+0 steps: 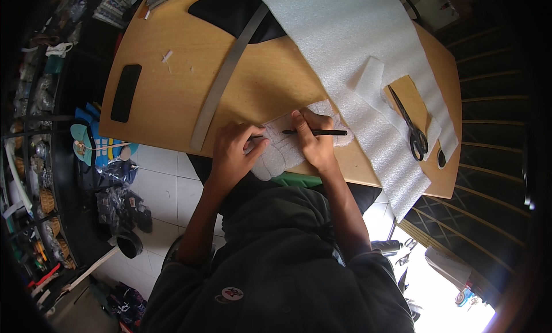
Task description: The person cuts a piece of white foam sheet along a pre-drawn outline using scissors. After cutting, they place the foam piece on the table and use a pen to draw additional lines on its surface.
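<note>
A whitish foam piece (268, 162) with a rounded lobe and dark drawn lines lies at the table's near edge. Over its right part, my right hand (313, 138) is closed round a black pen (332, 132), whose tip points left at the foam's surface. Whether the tip touches cannot be made out. At the foam's left side, my left hand (234, 152) has its fingers curled, with a small dark piece (255, 137) between thumb and fingers. Its kind is too small to tell. Something green (298, 180) shows just below the foam.
A large foam sheet (345, 39) runs down the table's right side. Black-handled scissors (409, 123) and brown card (413, 97) lie on it. To the left are a metal ruler (227, 83) and a black phone-like slab (126, 93). Crowded shelves (40, 160) stand far left.
</note>
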`<state>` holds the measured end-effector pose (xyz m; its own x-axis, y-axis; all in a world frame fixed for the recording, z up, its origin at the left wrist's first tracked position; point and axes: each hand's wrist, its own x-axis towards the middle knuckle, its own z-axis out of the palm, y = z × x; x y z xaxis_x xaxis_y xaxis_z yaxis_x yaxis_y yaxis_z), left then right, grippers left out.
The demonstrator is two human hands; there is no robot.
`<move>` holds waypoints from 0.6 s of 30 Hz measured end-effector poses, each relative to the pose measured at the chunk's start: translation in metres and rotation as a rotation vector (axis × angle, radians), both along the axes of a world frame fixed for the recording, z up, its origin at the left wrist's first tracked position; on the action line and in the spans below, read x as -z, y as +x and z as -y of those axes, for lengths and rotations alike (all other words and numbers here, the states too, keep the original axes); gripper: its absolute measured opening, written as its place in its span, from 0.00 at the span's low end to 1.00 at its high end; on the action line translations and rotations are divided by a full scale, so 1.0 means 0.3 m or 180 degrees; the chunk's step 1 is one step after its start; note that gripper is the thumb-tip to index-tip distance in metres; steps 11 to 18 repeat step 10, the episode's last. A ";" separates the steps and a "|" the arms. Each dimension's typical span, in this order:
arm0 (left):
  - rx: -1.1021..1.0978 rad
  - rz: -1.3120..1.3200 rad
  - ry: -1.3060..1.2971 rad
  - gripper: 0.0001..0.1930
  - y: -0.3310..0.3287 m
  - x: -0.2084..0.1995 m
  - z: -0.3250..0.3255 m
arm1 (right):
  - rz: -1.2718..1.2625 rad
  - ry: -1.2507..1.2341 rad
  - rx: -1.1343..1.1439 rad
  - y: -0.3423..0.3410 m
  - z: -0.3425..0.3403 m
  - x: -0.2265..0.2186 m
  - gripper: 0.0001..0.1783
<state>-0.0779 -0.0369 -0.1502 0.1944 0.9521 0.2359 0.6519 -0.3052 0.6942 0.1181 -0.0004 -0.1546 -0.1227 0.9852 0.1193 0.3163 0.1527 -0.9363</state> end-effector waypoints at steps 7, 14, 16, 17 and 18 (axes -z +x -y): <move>-0.0003 -0.0011 -0.0014 0.10 -0.003 0.001 -0.001 | -0.0193 0.0177 0.0097 -0.008 -0.001 0.003 0.19; -0.0017 0.0020 -0.0040 0.10 -0.002 0.004 -0.001 | -0.0153 0.0205 0.0068 -0.007 -0.004 0.011 0.19; -0.0017 0.0020 -0.0040 0.10 -0.002 0.004 -0.001 | -0.0153 0.0205 0.0068 -0.007 -0.004 0.011 0.19; -0.0017 0.0020 -0.0040 0.10 -0.002 0.004 -0.001 | -0.0153 0.0205 0.0068 -0.007 -0.004 0.011 0.19; -0.0017 0.0020 -0.0040 0.10 -0.002 0.004 -0.001 | -0.0153 0.0205 0.0068 -0.007 -0.004 0.011 0.19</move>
